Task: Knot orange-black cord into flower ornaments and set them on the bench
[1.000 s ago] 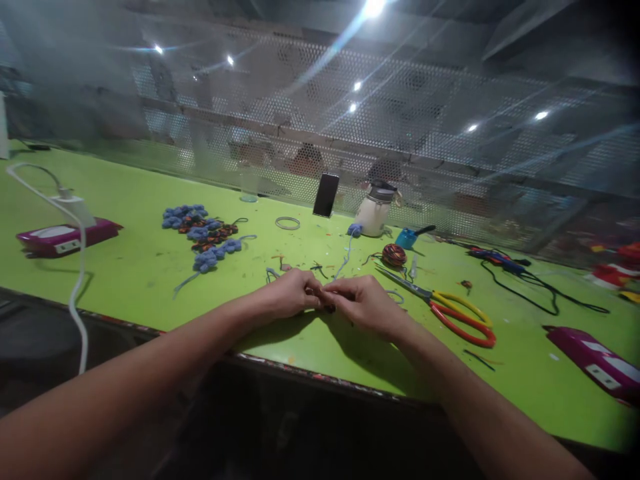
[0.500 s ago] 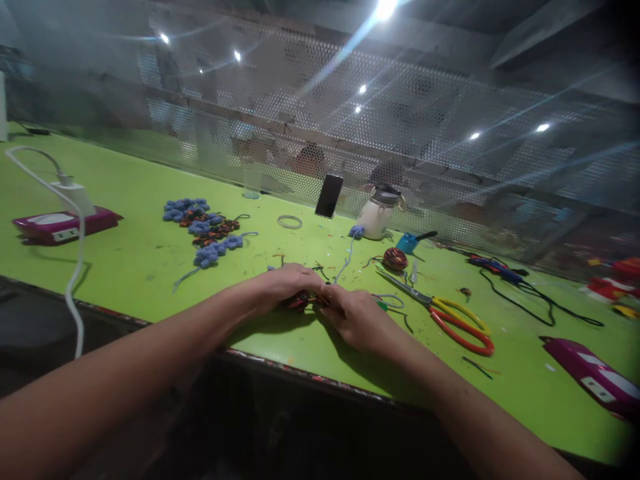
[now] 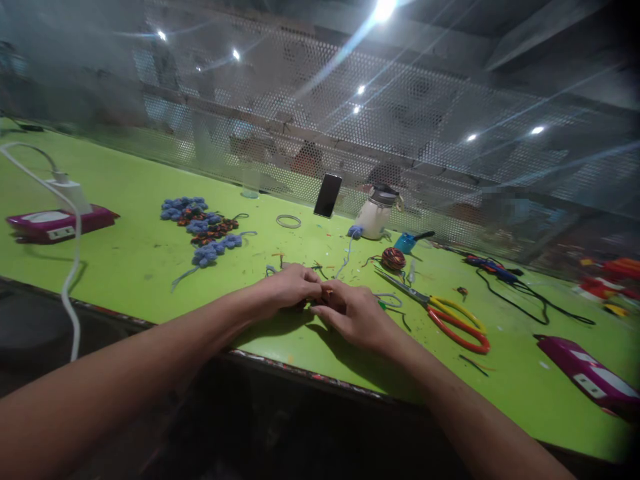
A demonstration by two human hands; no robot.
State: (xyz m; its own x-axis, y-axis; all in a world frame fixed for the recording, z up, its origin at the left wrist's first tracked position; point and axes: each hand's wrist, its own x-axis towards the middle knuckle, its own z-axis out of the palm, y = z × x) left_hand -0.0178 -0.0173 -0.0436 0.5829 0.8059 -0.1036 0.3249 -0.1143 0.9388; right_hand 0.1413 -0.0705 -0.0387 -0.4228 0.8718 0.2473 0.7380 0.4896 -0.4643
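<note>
Near the table's front edge, my left hand (image 3: 293, 285) and my right hand (image 3: 357, 312) meet, fingers bent and closed together. Between them they pinch a small dark multicoloured yarn piece (image 3: 326, 291), mostly covered by my fingers. Just right of my right hand lie a grey loop (image 3: 393, 297) and a small green thing, too small to name. A blue yarn strand (image 3: 346, 262) runs back from my hands to a small blue yarn ball (image 3: 355, 231). The wound ball of multicoloured yarn (image 3: 393, 259) and scissors (image 3: 440, 311) with red and yellow handles rest to the right.
Blue and dark crocheted flowers (image 3: 203, 233) lie at left, beside a purple power strip (image 3: 60, 223) with a white cable. A phone (image 3: 328, 195) stands at the back near a white jar (image 3: 374, 215). A glue gun (image 3: 493, 267) and another purple strip (image 3: 587, 373) are at right.
Half a second ago more of the dark yarn piece showed beneath my left hand; now my fingers cover most of it. The grey loop and green thing right of my hand show more than a second ago.
</note>
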